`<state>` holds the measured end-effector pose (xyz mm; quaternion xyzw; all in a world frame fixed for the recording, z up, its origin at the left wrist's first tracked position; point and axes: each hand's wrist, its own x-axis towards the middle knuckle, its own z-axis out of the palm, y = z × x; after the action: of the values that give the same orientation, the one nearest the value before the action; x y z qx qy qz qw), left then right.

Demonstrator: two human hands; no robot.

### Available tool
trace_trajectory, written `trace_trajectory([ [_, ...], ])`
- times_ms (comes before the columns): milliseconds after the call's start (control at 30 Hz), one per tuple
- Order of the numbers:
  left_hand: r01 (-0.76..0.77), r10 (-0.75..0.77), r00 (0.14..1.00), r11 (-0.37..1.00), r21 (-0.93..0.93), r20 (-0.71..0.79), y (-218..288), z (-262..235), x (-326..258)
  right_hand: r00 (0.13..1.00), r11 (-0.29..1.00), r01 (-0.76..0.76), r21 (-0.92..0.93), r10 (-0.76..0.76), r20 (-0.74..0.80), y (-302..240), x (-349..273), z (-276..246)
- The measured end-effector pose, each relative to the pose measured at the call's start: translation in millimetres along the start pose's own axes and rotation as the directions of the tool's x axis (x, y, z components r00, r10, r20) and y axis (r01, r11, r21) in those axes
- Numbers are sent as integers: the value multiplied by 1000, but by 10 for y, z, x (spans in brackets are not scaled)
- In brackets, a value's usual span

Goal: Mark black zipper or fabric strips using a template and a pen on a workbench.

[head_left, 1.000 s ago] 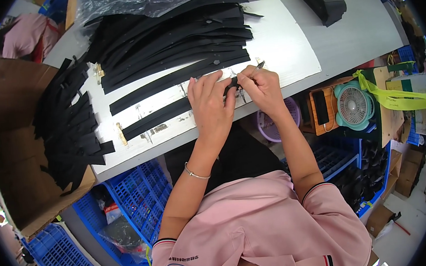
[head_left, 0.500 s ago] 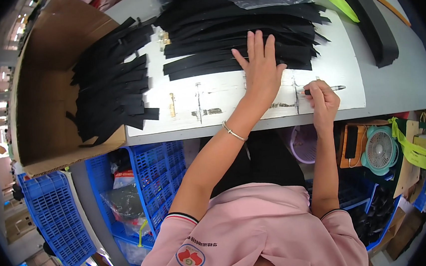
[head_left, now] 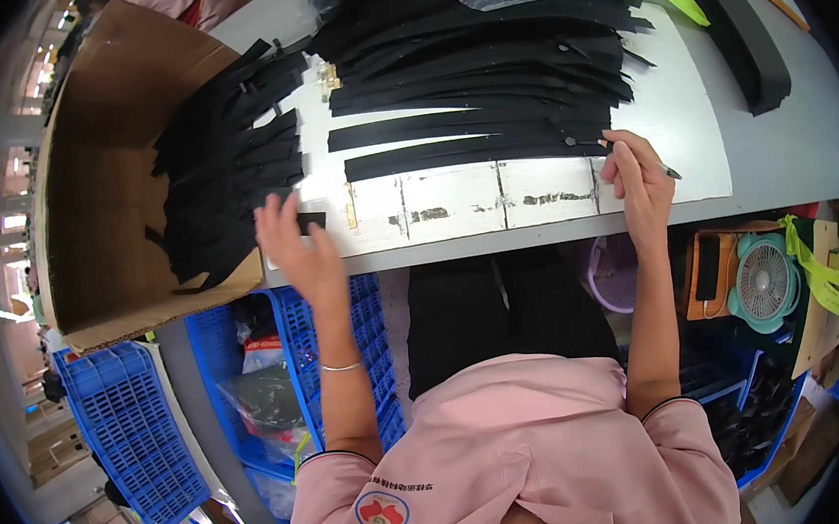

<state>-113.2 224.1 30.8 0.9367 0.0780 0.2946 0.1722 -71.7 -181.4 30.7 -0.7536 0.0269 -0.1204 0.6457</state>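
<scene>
Black strips [head_left: 450, 154] are lying on a white board [head_left: 691, 147] by the right grip [head_left: 638, 178], which is holding a pen [head_left: 670, 172]; the left grip [head_left: 303, 251], blurred but apparently spread wide, is sitting at a strip pile [head_left: 225, 169] spanning board and cardboard box [head_left: 99, 139].

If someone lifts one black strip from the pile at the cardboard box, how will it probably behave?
It would likely be floppy: some black strips in this pile curve or bend at their ends. It is probably light, since each looks thin and narrow. Neighbouring strips might drag along, because they overlap closely.
</scene>
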Motion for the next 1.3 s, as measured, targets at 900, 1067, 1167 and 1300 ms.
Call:
trace_trajectory([
  [900,-144,388,893,724,-674,226,2051,838,-125,885,783,440,-438,-462,63,-83,-420,121],
  [1067,-240,427,886,757,-607,182,1889,771,-244,782,471,569,-674,-565,264,-29,-535,37],
  [1167,-336,470,869,792,-510,157,1679,704,-319,785,420,540,-729,-563,258,42,-516,-122],
  [1300,-285,409,883,858,-427,232,1454,519,-403,781,339,479,-810,-586,217,135,-466,-303],
])
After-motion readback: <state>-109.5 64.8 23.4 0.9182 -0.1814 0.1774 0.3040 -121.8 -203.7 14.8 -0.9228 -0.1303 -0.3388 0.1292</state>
